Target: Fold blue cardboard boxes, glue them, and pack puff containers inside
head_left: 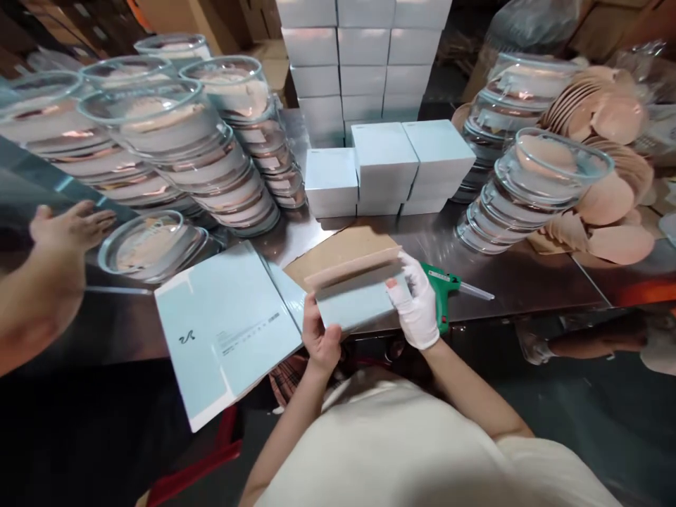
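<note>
Between my two hands is a pale blue cardboard box (356, 305), tilted toward me, with a brown flap along its top edge. My bare left hand (321, 341) grips its lower left corner, thumb on the front. Gloved in white with the thumb tip exposed, my right hand (417, 303) clasps the right end. Just right of that hand, a green glue gun (442, 289) with a clear glue stick lies on the metal table (507, 292). Under the box is a sheet of brown cardboard (338, 250). Flat printed light blue cardboard sheets (227, 331) overhang the table edge at left.
White boxes (388, 165) stand behind my hands, with a taller stack (364, 49) beyond. Stacked round clear containers (211, 169) crowd the left; more containers (501, 204) and round tan pieces (607, 190) sit right. Another person's hand (71, 229) reaches in at far left.
</note>
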The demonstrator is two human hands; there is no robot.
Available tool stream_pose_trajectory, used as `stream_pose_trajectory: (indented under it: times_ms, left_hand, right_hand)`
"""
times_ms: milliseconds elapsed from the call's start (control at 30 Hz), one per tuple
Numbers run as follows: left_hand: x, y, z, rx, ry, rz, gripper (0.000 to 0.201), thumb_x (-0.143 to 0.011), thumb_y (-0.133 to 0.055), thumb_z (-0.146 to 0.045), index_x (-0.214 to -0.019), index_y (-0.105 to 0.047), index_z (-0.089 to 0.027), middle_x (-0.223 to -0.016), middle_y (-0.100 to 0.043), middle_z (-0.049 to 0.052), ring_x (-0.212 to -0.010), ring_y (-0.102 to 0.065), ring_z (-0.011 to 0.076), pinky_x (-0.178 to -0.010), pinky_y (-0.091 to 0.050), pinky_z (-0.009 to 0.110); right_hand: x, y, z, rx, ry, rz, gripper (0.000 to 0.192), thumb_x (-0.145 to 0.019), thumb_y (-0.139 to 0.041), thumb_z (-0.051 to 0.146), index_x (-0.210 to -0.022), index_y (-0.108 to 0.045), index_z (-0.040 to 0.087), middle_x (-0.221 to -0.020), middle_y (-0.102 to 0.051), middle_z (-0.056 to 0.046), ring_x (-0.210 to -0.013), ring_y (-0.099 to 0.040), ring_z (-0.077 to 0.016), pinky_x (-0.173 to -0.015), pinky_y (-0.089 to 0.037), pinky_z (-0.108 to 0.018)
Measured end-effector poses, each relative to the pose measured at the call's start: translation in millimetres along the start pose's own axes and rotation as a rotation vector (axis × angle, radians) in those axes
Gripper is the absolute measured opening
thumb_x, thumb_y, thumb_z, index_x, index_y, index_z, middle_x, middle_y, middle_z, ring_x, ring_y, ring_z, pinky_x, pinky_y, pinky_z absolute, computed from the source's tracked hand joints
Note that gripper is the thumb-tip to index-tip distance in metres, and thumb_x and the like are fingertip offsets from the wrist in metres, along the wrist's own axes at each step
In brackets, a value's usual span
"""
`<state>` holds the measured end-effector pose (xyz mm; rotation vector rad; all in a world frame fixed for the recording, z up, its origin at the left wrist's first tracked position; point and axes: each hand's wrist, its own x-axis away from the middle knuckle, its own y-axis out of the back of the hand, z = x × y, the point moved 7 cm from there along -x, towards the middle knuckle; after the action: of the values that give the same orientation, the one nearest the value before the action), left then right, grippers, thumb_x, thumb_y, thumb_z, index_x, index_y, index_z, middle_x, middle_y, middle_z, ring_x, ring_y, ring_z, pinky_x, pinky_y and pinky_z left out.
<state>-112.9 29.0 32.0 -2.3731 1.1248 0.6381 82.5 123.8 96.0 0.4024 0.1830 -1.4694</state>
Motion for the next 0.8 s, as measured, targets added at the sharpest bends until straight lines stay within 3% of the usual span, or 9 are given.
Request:
stream_pose_trajectory:
  times_ms: [33, 100, 200, 267, 367, 433, 500, 667, 800]
  left_hand:
    - [-1, -1.1, -3, 0.004, -0.004, -0.026, 0.059, -0.093, -0.072, -0.058, -0.145, -0.053, -0.035, -0.126, -0.069, 0.007, -0.108, -0.070, 0.0236, -0.099, -0.055, 0.042]
    - [-5, -2.8, -10, -0.018, -0.056, -0.022, 0.069, -0.095, -0.072, -0.055, -0.155, -0.041, -0.040, -0.129, -0.068, 0.007, -0.114, -0.069, 0.0230, -0.102, -0.053, 0.041]
    - [-13, -3.0, -20, -0.168, -0.204, 0.107, 0.043, -0.097, -0.067, -0.061, -0.126, -0.073, -0.030, -0.114, -0.072, 0.007, -0.126, -0.063, 0.0273, -0.108, -0.048, 0.041]
    - [-20, 1.2, -22, -0.258, -0.251, 0.174, 0.051, -0.097, -0.061, -0.070, -0.107, -0.081, -0.025, -0.105, -0.071, 0.008, -0.121, -0.062, 0.0273, -0.105, -0.048, 0.038]
    - [-29, 3.8, -24, -0.321, -0.280, 0.258, 0.067, -0.090, -0.057, -0.082, -0.111, -0.080, -0.023, -0.103, -0.069, 0.008, -0.115, -0.062, 0.0268, -0.101, -0.048, 0.038]
    - [-31, -2.0, -25, -0.347, -0.325, 0.330, 0.065, -0.087, -0.065, -0.079, -0.120, -0.076, -0.024, -0.101, -0.070, 0.006, -0.116, -0.060, 0.0272, -0.104, -0.046, 0.039]
    - [-31, -7.5, -26, -0.366, -0.378, 0.345, 0.056, -0.088, -0.075, -0.067, -0.125, -0.072, -0.025, -0.100, -0.069, 0.004, -0.113, -0.060, 0.0261, -0.105, -0.045, 0.040]
    - [-23, -0.5, -35, -0.355, -0.434, 0.170, 0.041, -0.091, -0.076, -0.054, -0.118, -0.069, -0.025, -0.097, -0.065, 0.003, -0.108, -0.060, 0.0264, -0.105, -0.044, 0.044]
    - [-6, 11.2, -44, -0.304, -0.222, 0.106, 0.040, -0.087, -0.079, -0.052, -0.117, -0.071, -0.026, -0.102, -0.067, 0.002, -0.114, -0.061, 0.0268, -0.113, -0.041, 0.046]
  right_hand:
    - [0, -1, 2, -0.008, -0.029, -0.061, 0.040, -0.095, -0.067, 0.055, -0.119, -0.066, 0.023, -0.145, -0.062, -0.013, -0.134, -0.060, -0.0278, -0.122, -0.045, -0.044]
    - [-3, -3, 3, -0.106, -0.077, -0.090, 0.057, -0.089, -0.071, 0.040, -0.141, -0.050, 0.027, -0.152, -0.055, -0.013, -0.130, -0.063, -0.0244, -0.116, -0.051, -0.043]
    - [-5, 4, -1, -0.245, -0.185, 0.006, 0.079, -0.084, -0.074, 0.037, -0.151, -0.033, 0.032, -0.156, -0.051, -0.014, -0.124, -0.068, -0.0222, -0.103, -0.059, -0.039]
    - [-1, 24, -6, -0.184, -0.278, 0.064, 0.058, -0.092, -0.066, 0.048, -0.142, -0.045, 0.028, -0.145, -0.062, -0.013, -0.117, -0.071, -0.0227, -0.095, -0.060, -0.036]
    - [13, 79, -21, 0.311, -0.443, 0.006, 0.046, -0.100, -0.046, 0.063, -0.106, -0.065, 0.021, -0.108, -0.075, -0.012, -0.098, -0.074, -0.0260, -0.083, -0.059, -0.035]
    - [22, 111, -36, 0.731, -0.601, 0.000, 0.048, -0.096, -0.052, 0.066, -0.092, -0.067, 0.020, -0.096, -0.075, -0.013, -0.096, -0.074, -0.0303, -0.084, -0.056, -0.038]
    - [28, 124, -54, 0.913, -0.739, 0.053, 0.043, -0.084, -0.071, 0.062, -0.090, -0.068, 0.019, -0.100, -0.076, -0.015, -0.101, -0.074, -0.0341, -0.087, -0.054, -0.039]
    - [24, 123, -91, 0.540, -0.819, 0.038, 0.028, -0.065, -0.082, 0.040, -0.073, -0.064, 0.019, -0.077, -0.073, -0.008, -0.086, -0.073, -0.0267, -0.071, -0.052, -0.028]
    - [26, 123, -87, 0.285, -0.806, 0.017, 0.033, -0.074, -0.069, 0.052, -0.073, -0.059, 0.021, -0.062, -0.068, -0.005, -0.060, -0.067, -0.0209, -0.056, -0.052, -0.029]
